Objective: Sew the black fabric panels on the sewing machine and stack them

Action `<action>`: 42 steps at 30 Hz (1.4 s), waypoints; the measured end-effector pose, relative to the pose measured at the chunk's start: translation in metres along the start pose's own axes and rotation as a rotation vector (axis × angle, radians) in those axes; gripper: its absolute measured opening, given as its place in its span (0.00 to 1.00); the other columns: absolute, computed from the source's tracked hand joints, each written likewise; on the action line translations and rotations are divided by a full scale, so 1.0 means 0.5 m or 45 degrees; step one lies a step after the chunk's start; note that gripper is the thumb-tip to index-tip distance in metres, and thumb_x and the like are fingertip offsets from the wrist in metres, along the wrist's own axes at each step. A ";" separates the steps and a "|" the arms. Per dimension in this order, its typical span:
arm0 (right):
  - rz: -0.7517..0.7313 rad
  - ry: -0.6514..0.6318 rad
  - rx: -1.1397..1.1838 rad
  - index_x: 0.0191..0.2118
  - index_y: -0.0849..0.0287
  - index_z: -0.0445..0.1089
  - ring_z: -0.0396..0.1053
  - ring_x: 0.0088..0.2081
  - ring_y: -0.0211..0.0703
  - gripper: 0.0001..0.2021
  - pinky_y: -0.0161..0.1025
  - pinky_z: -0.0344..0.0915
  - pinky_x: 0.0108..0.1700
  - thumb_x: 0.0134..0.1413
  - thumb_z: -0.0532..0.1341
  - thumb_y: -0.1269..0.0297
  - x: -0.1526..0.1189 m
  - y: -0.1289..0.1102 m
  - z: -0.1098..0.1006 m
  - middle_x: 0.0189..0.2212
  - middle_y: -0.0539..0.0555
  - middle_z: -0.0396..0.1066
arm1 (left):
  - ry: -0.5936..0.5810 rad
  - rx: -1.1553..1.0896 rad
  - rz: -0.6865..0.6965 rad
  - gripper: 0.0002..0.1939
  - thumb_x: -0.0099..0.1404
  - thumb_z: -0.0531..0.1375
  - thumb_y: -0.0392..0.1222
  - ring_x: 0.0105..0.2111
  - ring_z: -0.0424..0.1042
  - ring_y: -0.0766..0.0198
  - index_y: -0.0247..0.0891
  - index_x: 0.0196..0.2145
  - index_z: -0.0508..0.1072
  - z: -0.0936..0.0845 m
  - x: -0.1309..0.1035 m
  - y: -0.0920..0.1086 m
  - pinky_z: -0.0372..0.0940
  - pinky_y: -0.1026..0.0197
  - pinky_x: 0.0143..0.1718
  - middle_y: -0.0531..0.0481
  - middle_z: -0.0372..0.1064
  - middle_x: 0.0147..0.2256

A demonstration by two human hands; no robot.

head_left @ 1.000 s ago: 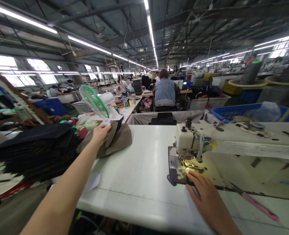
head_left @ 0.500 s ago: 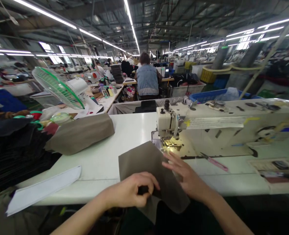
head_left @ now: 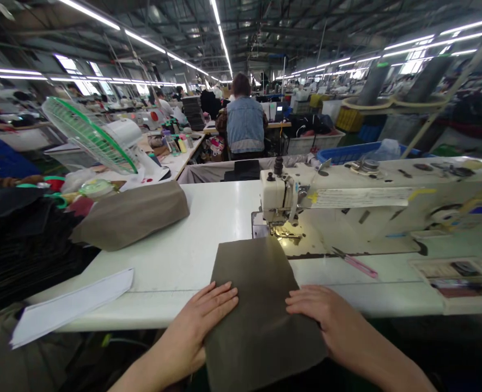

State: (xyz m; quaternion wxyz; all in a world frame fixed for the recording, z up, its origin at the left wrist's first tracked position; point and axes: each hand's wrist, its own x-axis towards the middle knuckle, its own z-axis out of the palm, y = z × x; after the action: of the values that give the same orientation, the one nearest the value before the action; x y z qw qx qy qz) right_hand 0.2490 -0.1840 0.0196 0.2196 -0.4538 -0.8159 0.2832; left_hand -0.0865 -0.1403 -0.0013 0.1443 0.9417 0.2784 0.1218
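The flat, olive-brown cloth panel lies over the front edge of the smooth white desk, its near end overhanging and its far end just before the needle area of the cream metal sewing machine. It looks light and thin, firm enough to lie nearly flat yet probably soft enough to crease or sag where unsupported; on that smooth top it may slide easily. The side edges seem the best hold, with spread, light pressure. The left hand is opened out, fingers flat on the left edge; the right hand is open too, fingertips on the right edge. Both thumbs are hidden. Pink-handled scissors lie beyond the right hand; a bulkier olive-brown cloth piece lies farther left.
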 end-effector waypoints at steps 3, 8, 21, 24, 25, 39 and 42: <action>0.193 -0.073 0.226 0.39 0.51 0.79 0.77 0.40 0.45 0.10 0.39 0.69 0.44 0.56 0.60 0.69 0.040 -0.014 -0.033 0.37 0.49 0.80 | 0.054 -0.322 -0.301 0.21 0.70 0.54 0.44 0.56 0.72 0.53 0.48 0.60 0.69 -0.029 0.038 -0.004 0.64 0.52 0.59 0.49 0.72 0.57; 0.452 0.339 0.525 0.38 0.58 0.77 0.76 0.37 0.49 0.11 0.42 0.71 0.40 0.59 0.59 0.60 0.124 0.041 0.008 0.35 0.53 0.79 | 0.221 -0.778 -0.855 0.17 0.65 0.58 0.52 0.42 0.77 0.51 0.39 0.43 0.76 -0.051 0.120 -0.025 0.71 0.55 0.44 0.48 0.79 0.40; 0.551 0.591 0.296 0.41 0.55 0.76 0.74 0.40 0.46 0.10 0.44 0.70 0.47 0.56 0.58 0.65 0.134 0.063 0.065 0.39 0.54 0.78 | 0.317 -0.226 -1.160 0.14 0.67 0.51 0.51 0.31 0.74 0.54 0.41 0.34 0.71 -0.011 0.173 -0.037 0.62 0.58 0.33 0.49 0.75 0.29; 0.527 0.619 0.259 0.42 0.56 0.76 0.75 0.41 0.47 0.11 0.44 0.70 0.47 0.57 0.58 0.66 0.133 0.063 0.072 0.40 0.55 0.78 | 0.304 -0.182 -1.164 0.13 0.67 0.51 0.51 0.30 0.74 0.55 0.42 0.34 0.70 -0.004 0.167 -0.034 0.61 0.59 0.32 0.50 0.74 0.28; 0.520 0.627 0.238 0.42 0.56 0.76 0.75 0.42 0.47 0.11 0.44 0.70 0.47 0.58 0.58 0.67 0.132 0.062 0.074 0.40 0.55 0.78 | 0.302 -0.177 -1.156 0.12 0.67 0.52 0.51 0.29 0.73 0.56 0.42 0.34 0.69 -0.003 0.166 -0.034 0.61 0.60 0.31 0.50 0.74 0.28; 0.578 0.616 0.192 0.41 0.56 0.76 0.76 0.42 0.47 0.10 0.45 0.71 0.48 0.57 0.59 0.68 0.130 0.062 0.069 0.40 0.55 0.78 | 0.202 -0.075 -1.157 0.12 0.68 0.51 0.50 0.30 0.73 0.55 0.42 0.31 0.67 -0.010 0.177 -0.032 0.59 0.60 0.31 0.50 0.73 0.28; 0.594 0.604 0.187 0.41 0.56 0.76 0.76 0.42 0.47 0.10 0.44 0.71 0.48 0.57 0.59 0.69 0.132 0.060 0.067 0.40 0.55 0.79 | 0.191 -0.062 -1.158 0.12 0.68 0.51 0.50 0.30 0.73 0.55 0.42 0.31 0.67 -0.011 0.178 -0.031 0.59 0.60 0.31 0.49 0.73 0.28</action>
State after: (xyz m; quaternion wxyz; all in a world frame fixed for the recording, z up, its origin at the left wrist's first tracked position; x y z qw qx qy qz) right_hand 0.2145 -0.1230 -0.0187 0.3647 -0.6644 -0.5937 0.2702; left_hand -0.0232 -0.0770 0.0118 0.1847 0.7089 0.6700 0.1206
